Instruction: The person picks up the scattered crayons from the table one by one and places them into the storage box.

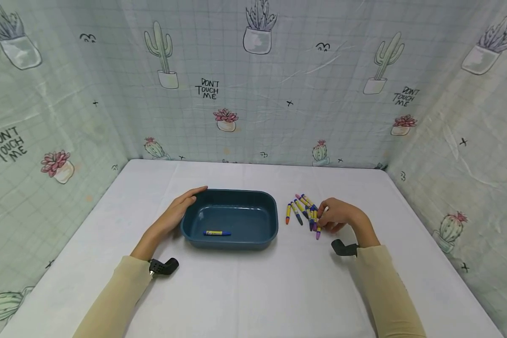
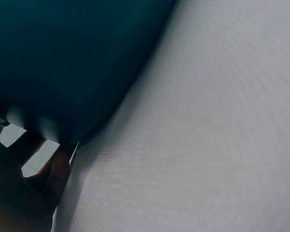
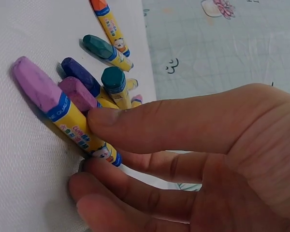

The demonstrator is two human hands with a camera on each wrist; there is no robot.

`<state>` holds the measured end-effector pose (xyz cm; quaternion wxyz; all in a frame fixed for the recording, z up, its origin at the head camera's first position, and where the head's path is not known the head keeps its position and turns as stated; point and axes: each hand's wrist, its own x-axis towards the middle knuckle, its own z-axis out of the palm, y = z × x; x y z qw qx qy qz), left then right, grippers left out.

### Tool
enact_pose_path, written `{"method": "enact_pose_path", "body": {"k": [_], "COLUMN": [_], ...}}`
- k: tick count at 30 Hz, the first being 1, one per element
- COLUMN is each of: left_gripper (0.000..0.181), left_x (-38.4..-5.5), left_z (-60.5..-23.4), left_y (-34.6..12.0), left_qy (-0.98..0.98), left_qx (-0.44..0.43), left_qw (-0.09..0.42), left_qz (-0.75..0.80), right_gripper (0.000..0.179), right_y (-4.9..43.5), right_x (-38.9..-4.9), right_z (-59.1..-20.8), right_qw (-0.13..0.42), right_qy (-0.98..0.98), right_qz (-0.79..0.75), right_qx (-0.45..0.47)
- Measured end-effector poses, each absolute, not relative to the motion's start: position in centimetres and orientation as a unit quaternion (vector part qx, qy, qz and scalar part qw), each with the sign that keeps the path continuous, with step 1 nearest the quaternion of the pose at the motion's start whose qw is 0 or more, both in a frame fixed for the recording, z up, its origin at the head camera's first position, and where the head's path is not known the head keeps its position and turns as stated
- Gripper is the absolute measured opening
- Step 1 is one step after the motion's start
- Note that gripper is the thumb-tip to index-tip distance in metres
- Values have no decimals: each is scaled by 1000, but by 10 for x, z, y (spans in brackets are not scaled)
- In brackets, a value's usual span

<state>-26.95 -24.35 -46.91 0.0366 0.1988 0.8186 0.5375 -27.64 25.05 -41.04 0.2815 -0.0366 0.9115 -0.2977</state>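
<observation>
The left hand (image 1: 176,212) rests against the left end of a dark teal rectangular tray (image 1: 236,245), fingers extended along its far left corner. In the left wrist view, its fingers (image 2: 58,176) touch the outer wall. A crayon with a blue tip and yellow wrapper (image 1: 216,233) lies inside the tray. To the right, the right hand (image 1: 339,214) pinches a light purple crayon (image 3: 41,89) between thumb and fingers, tip angled off the table. Close beside it lie several more crayons, among them a pink-purple one (image 3: 78,92), a teal-green one (image 3: 113,79) and a dark blue one (image 3: 79,75).
An orange crayon (image 1: 288,213) and a dark green one (image 1: 297,213) lie at the pile's left side, near the tray. A white cloth covers the table (image 1: 236,291). Cactus-printed fabric (image 1: 253,108) hangs behind and along both sides.
</observation>
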Motion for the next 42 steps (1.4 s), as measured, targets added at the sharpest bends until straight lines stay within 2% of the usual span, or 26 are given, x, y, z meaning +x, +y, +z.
{"method": "enact_pose_path", "body": {"k": [21,42], "left_gripper": [48,47], "left_x": [-273,-275], "left_z": [-464,-459], "left_y": [-242,-241], "left_qy": [822,819], "left_qx": [182,175], "left_qw": [51,64], "left_qz": [537,543], "right_gripper": [44,41], "right_y": [248,253], "right_x": [-286,-286], "right_z": [-403,-398], "right_qw": [293,286], "right_qy": [918,914], "right_qz": [-266,-286], "right_qx": [-19,-21]}}
